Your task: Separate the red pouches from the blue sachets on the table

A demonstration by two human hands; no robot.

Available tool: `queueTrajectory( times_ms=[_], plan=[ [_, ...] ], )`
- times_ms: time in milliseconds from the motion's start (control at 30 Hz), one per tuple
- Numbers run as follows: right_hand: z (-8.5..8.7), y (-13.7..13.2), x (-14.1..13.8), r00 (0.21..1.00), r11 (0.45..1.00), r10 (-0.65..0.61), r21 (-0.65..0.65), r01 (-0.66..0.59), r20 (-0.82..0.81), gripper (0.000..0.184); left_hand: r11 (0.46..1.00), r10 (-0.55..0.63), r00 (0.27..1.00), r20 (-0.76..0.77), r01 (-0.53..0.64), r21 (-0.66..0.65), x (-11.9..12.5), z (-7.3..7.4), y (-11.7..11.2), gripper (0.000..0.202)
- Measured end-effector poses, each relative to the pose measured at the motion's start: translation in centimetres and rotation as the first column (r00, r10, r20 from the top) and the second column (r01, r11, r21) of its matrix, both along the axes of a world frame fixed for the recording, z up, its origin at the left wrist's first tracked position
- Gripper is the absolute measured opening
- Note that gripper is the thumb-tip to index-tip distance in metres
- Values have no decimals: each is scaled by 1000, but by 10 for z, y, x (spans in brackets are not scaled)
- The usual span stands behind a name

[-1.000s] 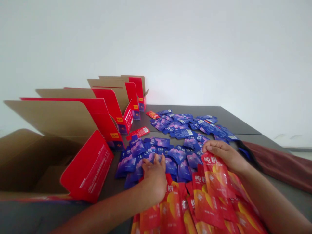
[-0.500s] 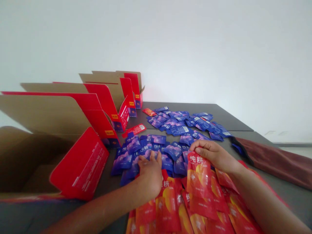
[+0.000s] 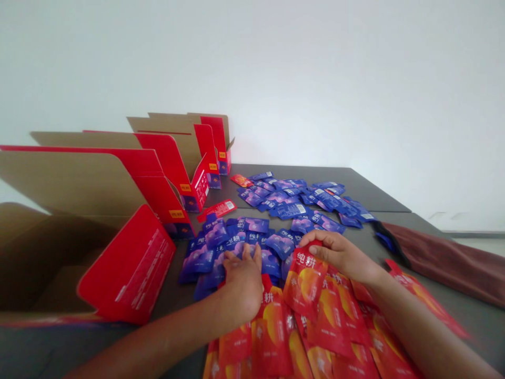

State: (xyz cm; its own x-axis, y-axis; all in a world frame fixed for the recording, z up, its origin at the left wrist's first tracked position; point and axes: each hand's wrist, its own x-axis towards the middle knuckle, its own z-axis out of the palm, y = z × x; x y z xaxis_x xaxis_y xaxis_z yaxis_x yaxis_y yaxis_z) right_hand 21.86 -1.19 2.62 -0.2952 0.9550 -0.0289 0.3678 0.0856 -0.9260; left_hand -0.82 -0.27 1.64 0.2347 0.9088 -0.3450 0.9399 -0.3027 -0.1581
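Note:
My right hand (image 3: pixel 339 255) pinches the top edge of a red pouch (image 3: pixel 305 279) with white lettering and an orange-yellow fruit picture. That pouch hangs tilted over a spread of similar red pouches (image 3: pixel 272 337) on the near part of the table. My left hand (image 3: pixel 243 281) lies with its fingers apart over the near edge of the blue pouches (image 3: pixel 232 245), at the border with the red ones. Its palm is turned down and hidden.
Open red cardboard boxes (image 3: pixel 126 268) stand in a row along the left. More blue pouches (image 3: pixel 284 197) lie farther back on the dark table (image 3: pixel 252 169), with a red pouch (image 3: pixel 216 210) beside the boxes. A brown cloth item (image 3: pixel 442 258) lies at right.
My right hand has moved slightly left with the red pouch, which now tilts and hangs farther left. My left hand has barely moved.

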Motion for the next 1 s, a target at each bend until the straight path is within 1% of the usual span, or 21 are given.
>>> queueTrajectory(
  times_ms=[167,300,400,567,700,800,900,1000],
  plan=[
    [0,0,-2,1000,999,-1,33,0,24,36,1000,-4,1000,9,3,6,-1,-5,0,77],
    [0,0,-1,999,997,15,80,-19,50,33,1000,19,999,42,-20,3,-1,-5,-1,79],
    [-2,-1,-1,998,993,29,109,-35,59,31,1000,10,1000,25,-10,1,-1,-5,-1,78],
    [-7,0,1,999,996,35,86,-38,42,35,1000,2,1000,17,-2,1,-1,-7,1,78],
    [-8,1,0,998,996,33,78,-37,46,38,1000,-1,1000,3,1,1,-2,-8,0,76],
    [-7,1,-4,998,995,53,87,-57,44,37,1000,6,1000,17,-6,24,-2,-7,-1,76],
    [-8,0,-7,996,991,77,106,-81,44,34,1000,8,1000,18,-8,1,-1,-5,-2,77],
    [-11,0,-8,995,987,64,142,-75,83,31,1000,-6,1000,-9,6,2,-1,-5,-1,77]
  ],
)
